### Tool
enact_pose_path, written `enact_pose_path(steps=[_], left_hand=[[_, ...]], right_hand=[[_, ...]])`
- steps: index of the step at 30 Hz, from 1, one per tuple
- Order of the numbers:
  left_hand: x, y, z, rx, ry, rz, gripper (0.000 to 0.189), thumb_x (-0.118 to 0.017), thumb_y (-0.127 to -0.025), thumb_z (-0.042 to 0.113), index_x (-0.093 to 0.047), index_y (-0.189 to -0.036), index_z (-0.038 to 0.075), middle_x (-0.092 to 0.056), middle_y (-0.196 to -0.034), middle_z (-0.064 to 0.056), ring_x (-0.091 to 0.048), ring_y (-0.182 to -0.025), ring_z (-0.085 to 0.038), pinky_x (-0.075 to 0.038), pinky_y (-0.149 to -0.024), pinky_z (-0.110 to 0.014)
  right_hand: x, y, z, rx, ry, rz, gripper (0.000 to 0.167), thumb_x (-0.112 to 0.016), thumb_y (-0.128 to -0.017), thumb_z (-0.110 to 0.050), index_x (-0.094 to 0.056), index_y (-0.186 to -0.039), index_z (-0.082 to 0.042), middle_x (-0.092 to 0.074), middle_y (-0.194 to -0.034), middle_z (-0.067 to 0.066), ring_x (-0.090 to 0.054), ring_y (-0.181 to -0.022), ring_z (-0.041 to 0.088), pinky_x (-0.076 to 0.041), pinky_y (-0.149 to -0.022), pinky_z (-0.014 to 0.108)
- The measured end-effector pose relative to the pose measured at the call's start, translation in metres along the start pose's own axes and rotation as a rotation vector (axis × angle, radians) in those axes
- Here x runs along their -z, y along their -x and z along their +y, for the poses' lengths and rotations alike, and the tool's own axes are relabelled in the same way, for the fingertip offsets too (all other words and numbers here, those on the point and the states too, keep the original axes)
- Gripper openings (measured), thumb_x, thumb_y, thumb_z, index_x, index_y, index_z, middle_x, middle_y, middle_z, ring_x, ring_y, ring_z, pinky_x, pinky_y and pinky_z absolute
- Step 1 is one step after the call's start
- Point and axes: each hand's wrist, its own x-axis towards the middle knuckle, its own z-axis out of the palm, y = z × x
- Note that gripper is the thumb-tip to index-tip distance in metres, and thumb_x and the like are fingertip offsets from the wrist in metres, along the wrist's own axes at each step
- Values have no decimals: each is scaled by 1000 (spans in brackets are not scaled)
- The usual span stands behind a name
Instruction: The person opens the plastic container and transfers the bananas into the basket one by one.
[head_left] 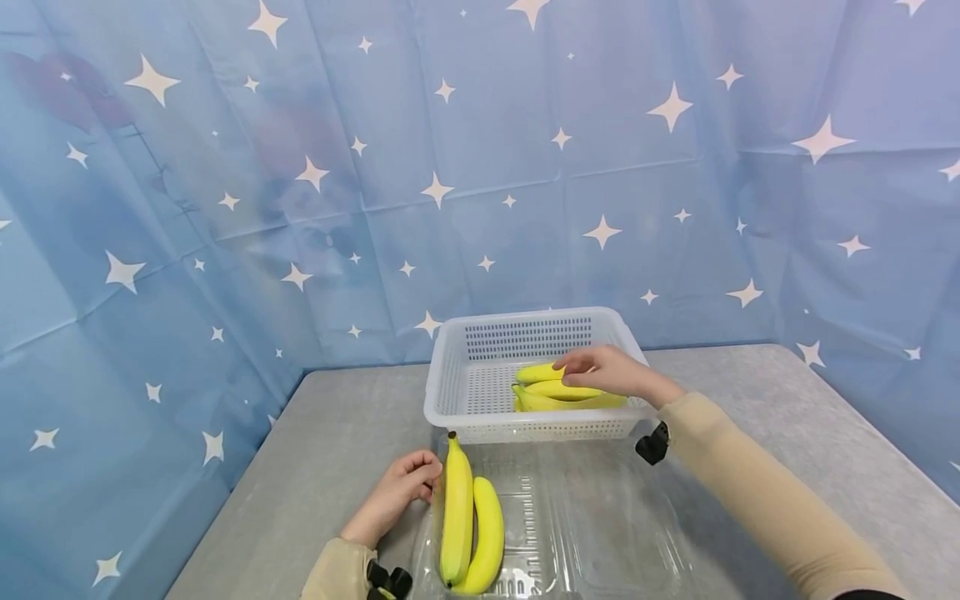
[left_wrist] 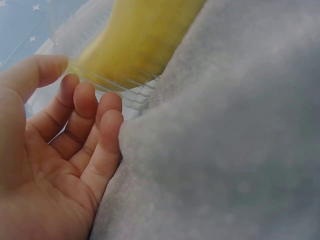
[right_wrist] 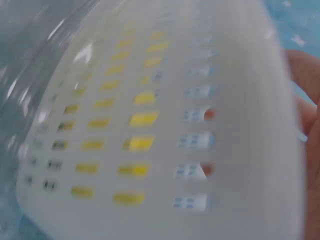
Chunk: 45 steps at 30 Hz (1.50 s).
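Observation:
A clear plastic clamshell box [head_left: 525, 533] lies opened out on the table, with two yellow bananas [head_left: 457, 517] side by side in its left half. At that half's left edge, my left hand [head_left: 401, 492] pinches the rim between thumb and bent fingers; the left wrist view shows the fingertips [left_wrist: 110, 125] right at the ribbed wall. Behind the box stands a white perforated basket [head_left: 450, 375] holding several bananas [head_left: 558, 392]. My right hand [head_left: 611, 371] reaches over the basket's right side, fingers loosely bent above the bananas. In the right wrist view the basket wall hides most of that hand.
The basket's front wall [head_left: 540, 432] stands right at the far edge of the clear box. Both rest on a grey table [head_left: 322, 450]. A blue curtain with white stars [head_left: 510, 217] hangs close behind the table's back edge.

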Motion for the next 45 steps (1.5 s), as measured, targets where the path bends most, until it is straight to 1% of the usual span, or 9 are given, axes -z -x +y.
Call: enact_pose_path(steps=[4,8,16,25,30,33,37,41,45], left_hand=[[0,-1,1,-1,6,0,13,-59,-95,16,-58,-88,6,-58,-76,-4,-54,-64,-13,-51,-61,-26],[0,-1,1,-7,5,-4,13,-59,-96,17,-58,-88,6,-59,-76,-3,-54,-64,-12,-51,-61,-25],[-1,0,2,-18,-5,-1,13,-59,-96,16,-58,-89,5,-58,-76,-3,-54,-64,-11,-51,-60,-24],[-1,0,-1,13,10,9,12,-59,-96,15,-58,-89,5,-58,-76,-4,-54,-64,-12,-51,-60,-25],[-1,0,-2,17,8,13,13,-60,-95,17,-58,-88,6,-59,-77,-4,-54,-65,-13,-51,-60,-26],[-1,0,-2,16,3,14,14,-60,-95,17,-58,-89,5,-59,-77,-4,-54,-65,-13,-51,-60,-26],[-1,0,-1,14,0,14,14,-60,-95,16,-58,-89,4,-59,-77,-4,-54,-65,-13,-51,-61,-26],[-2,0,-1,7,-2,12,13,-60,-95,16,-58,-89,4,-59,-77,-4,-54,-66,-12,-51,-60,-26],[-2,1,0,5,-6,13,13,-60,-95,15,-58,-89,4,-59,-77,-4,-55,-65,-12,-51,-60,-26]], right_hand=[[-1,3,-11,18,-37,26,32,-65,-94,-23,-64,-124,-10,-69,-106,6,-64,-97,22,-53,-80,39],[-7,6,-22,48,-61,64,32,-66,-94,-22,-64,-124,-11,-68,-108,5,-64,-100,22,-53,-83,41],[-25,18,-51,217,-81,108,29,-69,-91,-16,-66,-120,-13,-68,-107,-2,-65,-98,18,-52,-86,43],[-56,27,-64,419,-86,27,30,-71,-90,-15,-66,-119,-8,-68,-109,0,-65,-97,19,-53,-83,40],[-77,31,-64,433,-170,-22,29,-69,-90,-12,-65,-119,-7,-68,-108,1,-64,-95,26,-53,-83,37],[-91,33,-64,427,-208,-45,30,-70,-90,-12,-65,-120,-9,-68,-109,0,-65,-95,21,-53,-82,36],[-105,35,-64,458,-190,-66,33,-71,-89,-15,-65,-120,-13,-67,-110,-1,-63,-96,12,-53,-81,35],[-115,34,-64,510,-167,-79,33,-72,-87,-17,-65,-119,-11,-68,-109,1,-65,-94,15,-54,-80,34],[-124,33,-64,530,-181,-136,35,-72,-88,-18,-64,-120,-8,-67,-112,5,-64,-98,17,-53,-83,36]])
